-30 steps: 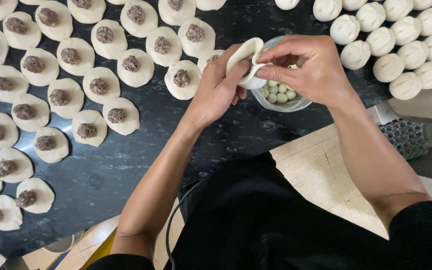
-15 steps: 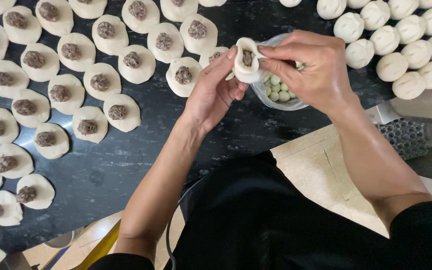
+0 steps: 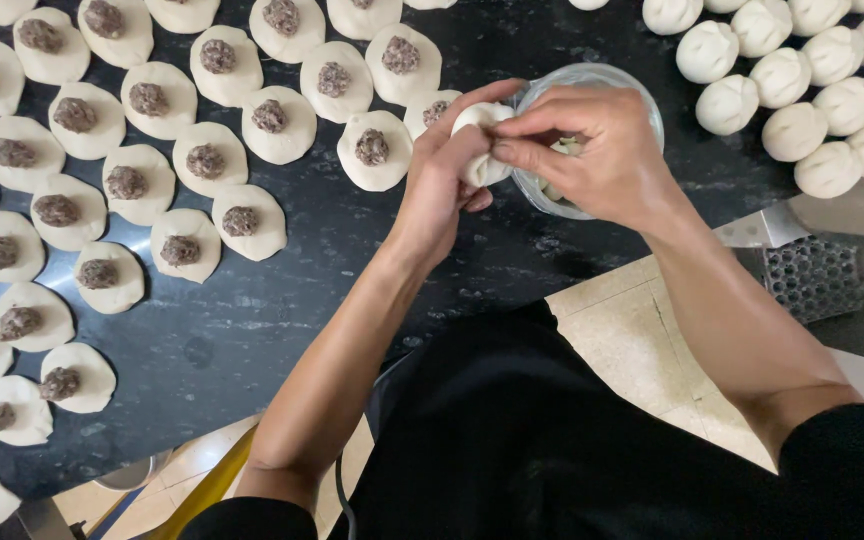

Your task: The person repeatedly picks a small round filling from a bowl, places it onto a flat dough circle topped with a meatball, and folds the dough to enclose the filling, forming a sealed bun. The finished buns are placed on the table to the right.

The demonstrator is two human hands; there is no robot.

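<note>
My left hand (image 3: pixel 442 180) cups a white dough piece (image 3: pixel 480 150), its fingers curled under and around it. My right hand (image 3: pixel 592 150) pinches the dough's top edge closed with thumb and forefinger. Both hands hover over the dark counter (image 3: pixel 352 290), just in front of a small glass bowl (image 3: pixel 642 105) holding pale green bits, mostly hidden by my right hand. Several flat dough rounds topped with brown filling (image 3: pixel 270 122) lie in rows to the left.
Several closed, pleated dough balls (image 3: pixel 792 80) are grouped at the upper right. A metal grater-like tool (image 3: pixel 822 270) lies off the counter's right edge. Tan floor tiles (image 3: pixel 632 340) show below the counter edge, beside my dark clothing.
The open dough round with its filling has been folded shut between my hands; my right fingers moved onto its top and the filling is now hidden.
</note>
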